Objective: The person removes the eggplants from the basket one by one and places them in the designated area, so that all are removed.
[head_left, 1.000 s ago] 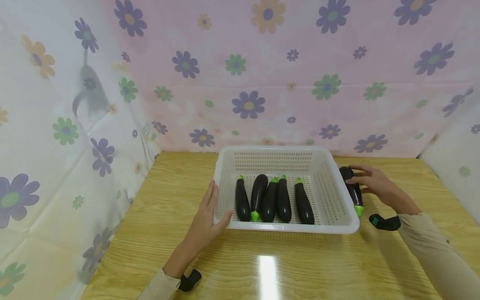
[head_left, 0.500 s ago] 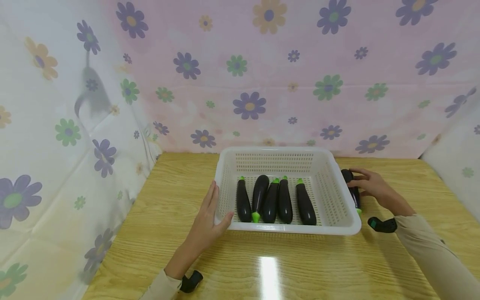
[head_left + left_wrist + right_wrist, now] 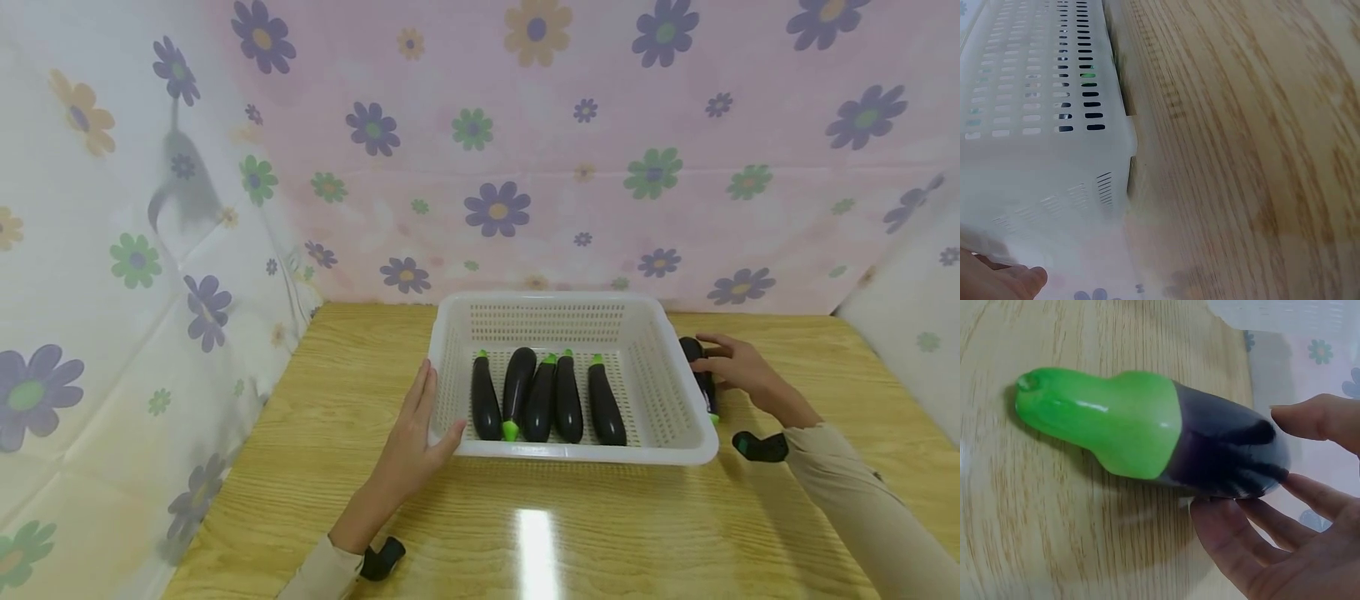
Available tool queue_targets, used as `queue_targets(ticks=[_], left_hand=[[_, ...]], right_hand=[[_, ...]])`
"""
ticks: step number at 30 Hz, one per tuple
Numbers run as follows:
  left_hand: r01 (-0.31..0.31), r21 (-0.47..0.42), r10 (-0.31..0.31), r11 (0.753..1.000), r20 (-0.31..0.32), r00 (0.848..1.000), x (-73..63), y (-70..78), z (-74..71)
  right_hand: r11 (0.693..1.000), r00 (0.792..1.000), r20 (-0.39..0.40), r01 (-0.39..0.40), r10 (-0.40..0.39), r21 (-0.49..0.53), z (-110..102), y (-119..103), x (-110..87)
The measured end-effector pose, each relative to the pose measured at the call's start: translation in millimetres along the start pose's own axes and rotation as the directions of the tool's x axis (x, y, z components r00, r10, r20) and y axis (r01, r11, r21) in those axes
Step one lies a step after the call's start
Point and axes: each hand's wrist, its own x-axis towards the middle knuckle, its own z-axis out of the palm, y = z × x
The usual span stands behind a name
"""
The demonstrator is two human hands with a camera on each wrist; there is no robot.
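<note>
A white perforated plastic basket (image 3: pixel 570 452) stands on the table in the head view. Inside it lie several dark eggplants (image 3: pixel 567 408) with green caps. My left hand (image 3: pixel 405 450) rests at the basket's front left corner, fingers straight along its left side, thumb by the front rim. To the right of the basket, my right hand (image 3: pixel 738 371) holds another eggplant (image 3: pixel 1210 444) between thumb and fingertips. That eggplant lies along the basket's right wall, its green cap toward me. In the left wrist view, part of my left hand (image 3: pixel 1004 281) touches the basket.
The wood-grain table (image 3: pixel 330 358) extends around the basket on all sides. Flower-print cloth (image 3: pixel 577 208) hangs behind the table and at both sides. Each wrist wears a small black device (image 3: pixel 760 447).
The eggplant in my right hand has come lower and sits a little further behind the basket's right rim. My left hand and the basket stay put.
</note>
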Motion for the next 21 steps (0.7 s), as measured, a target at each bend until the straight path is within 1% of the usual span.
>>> queue_targets(ticks=[4, 10, 15, 21], left_hand=[[0.010, -0.002, -0.010, 1.000, 0.004, 1.000, 0.7, -1.1, -0.6], [0.016, 0.000, -0.016, 1.000, 0.004, 1.000, 1.4, -0.8, -0.9], [0.020, -0.002, -0.020, 1.000, 0.002, 1.000, 0.6, -0.3, -0.5], [0.026, -0.009, -0.025, 1.000, 0.006, 1.000, -1.0, -0.2, 0.7]], right_hand=[[1.000, 1.000, 0.002, 0.002, -0.002, -0.011, -2, -3, -0.2], [0.999, 1.000, -0.007, 0.029, -0.029, -0.031, -6, -9, -5.4], [0.996, 0.998, -0.018, 0.051, -0.053, -0.076, -11, -13, -9.7], [0.993, 0.998, -0.028, 0.047, -0.050, -0.108, -15, -18, -16.1]])
